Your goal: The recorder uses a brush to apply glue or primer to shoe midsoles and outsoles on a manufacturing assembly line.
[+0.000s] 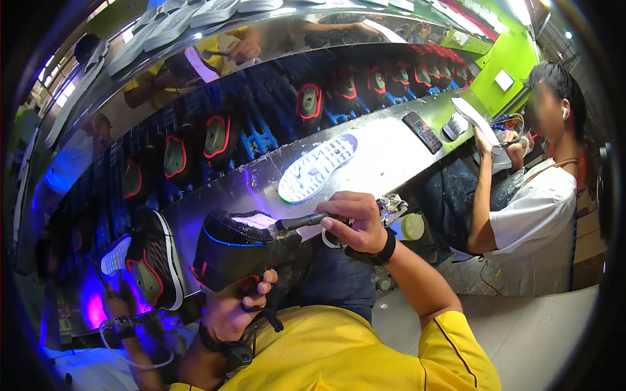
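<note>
My left hand (235, 313) is wrapped round the opening of a black shoe upper (228, 260), which is tilted with its pale underside upward. A thin blue line runs along the upper's edge. In my right hand (358, 221) is a brush (305, 221) with a dark handle, its bristle end touching or very near that underside. Beyond my hands, a white and blue shoe sole (318, 168) lies tread side up on the metal bench (385, 140). To the left stands a black shoe (156, 260) with a white sole and a red-edged opening.
Several red-edged shoe uppers (309, 104) sit on a blue-barred conveyor (261, 138) behind the bench. A phone (422, 132) lies farther right. A co-worker (521, 208) at the right holds a white sole (475, 117). Another person's hand (119, 305) is at the lower left.
</note>
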`<state>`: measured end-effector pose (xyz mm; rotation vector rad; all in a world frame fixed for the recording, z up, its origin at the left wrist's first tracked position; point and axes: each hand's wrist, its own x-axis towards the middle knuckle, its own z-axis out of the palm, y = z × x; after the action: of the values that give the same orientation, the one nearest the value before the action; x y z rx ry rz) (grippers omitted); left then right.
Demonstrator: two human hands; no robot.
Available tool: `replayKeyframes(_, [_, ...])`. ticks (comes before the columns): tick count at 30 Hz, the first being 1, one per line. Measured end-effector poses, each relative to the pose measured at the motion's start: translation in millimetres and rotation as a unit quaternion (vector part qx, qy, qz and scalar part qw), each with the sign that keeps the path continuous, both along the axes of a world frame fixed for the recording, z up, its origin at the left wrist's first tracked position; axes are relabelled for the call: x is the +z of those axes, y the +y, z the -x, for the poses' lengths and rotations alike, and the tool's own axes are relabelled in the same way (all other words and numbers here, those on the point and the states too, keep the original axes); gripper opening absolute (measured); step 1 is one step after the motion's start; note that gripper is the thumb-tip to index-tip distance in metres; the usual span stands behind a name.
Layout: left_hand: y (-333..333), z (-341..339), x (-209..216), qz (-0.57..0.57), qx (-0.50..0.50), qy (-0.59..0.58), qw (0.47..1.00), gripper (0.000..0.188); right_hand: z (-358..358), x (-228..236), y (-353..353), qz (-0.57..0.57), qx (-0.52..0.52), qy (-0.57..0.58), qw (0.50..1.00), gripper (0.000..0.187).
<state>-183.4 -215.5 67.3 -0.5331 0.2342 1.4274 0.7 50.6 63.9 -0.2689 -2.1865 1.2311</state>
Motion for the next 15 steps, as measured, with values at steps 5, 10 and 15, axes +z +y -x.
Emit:
replayKeyframes(5, [9.1,2.5,-12.2,-0.01,-0.025,0.105,0.994,0.037,-15.5,-11.2,3.4,0.039,-0.041,-0.052,0.997,0.022])
replayKeyframes(10, [34.0,-1.0,-22.6,0.015,0.003,0.604,0.797,0.044,-12.6,2.0,-12.9,0.147,-0.09,-0.167,0.971,0.024])
replayKeyframes(15, [71.8,31.0,-22.3,-0.079,0.018,0.255,0.964,0.045,-29.3,25.4,-21.7,0.206,-0.049,-0.164,0.964,0.026])
